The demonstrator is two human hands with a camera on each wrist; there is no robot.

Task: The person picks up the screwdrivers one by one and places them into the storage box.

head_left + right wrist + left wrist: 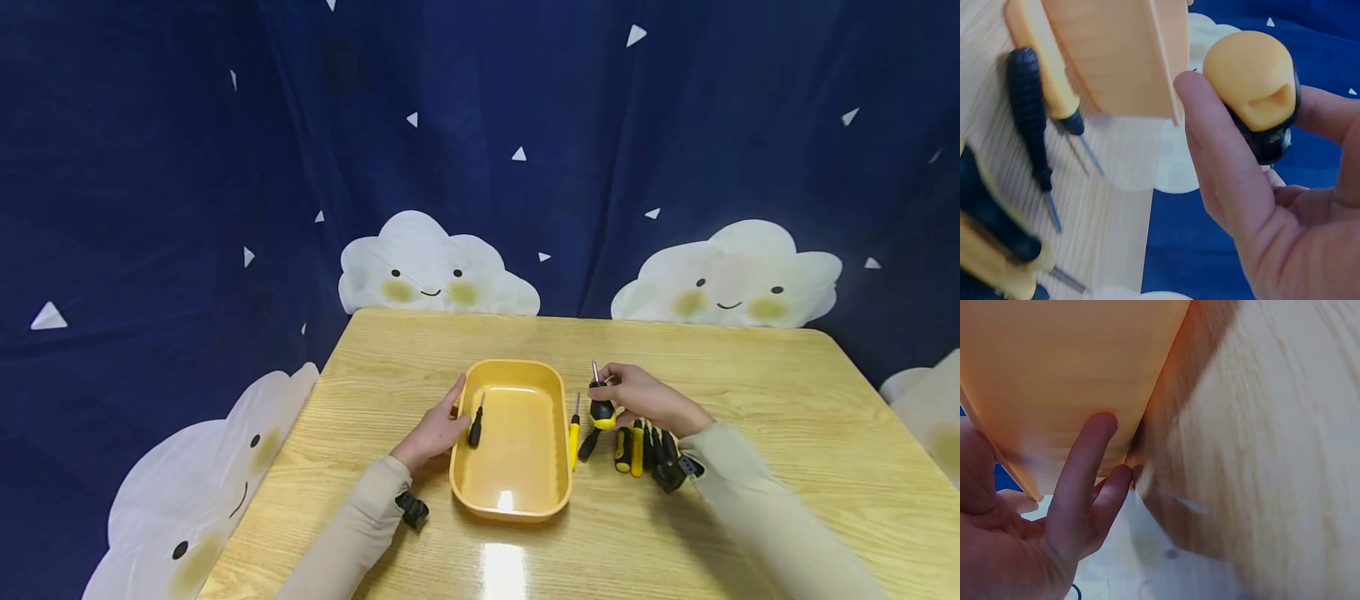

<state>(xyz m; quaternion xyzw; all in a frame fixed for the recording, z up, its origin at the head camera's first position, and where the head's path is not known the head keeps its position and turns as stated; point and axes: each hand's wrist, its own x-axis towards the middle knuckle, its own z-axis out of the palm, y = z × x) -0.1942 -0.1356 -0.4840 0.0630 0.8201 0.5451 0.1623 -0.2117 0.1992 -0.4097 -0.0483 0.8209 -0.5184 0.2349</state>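
In the head view my left hand holds the left wall of a yellow plastic tray, thumb at the rim. Fingers lie along its outer side in the left wrist view. Inside the tray, near that wall, lies a small black-handled screwdriver. To the right of the tray, my right hand grips a stubby screwdriver above the table. Its metal shank points up and away. The yellow end cap of this stubby screwdriver faces the right wrist camera.
Close beside the tray's right wall lies a yellow screwdriver, with a black screwdriver next to it. Further right, several yellow and black tools lie in a row, partly under my right wrist. A dark blue cloud-patterned curtain hangs behind the wooden table.
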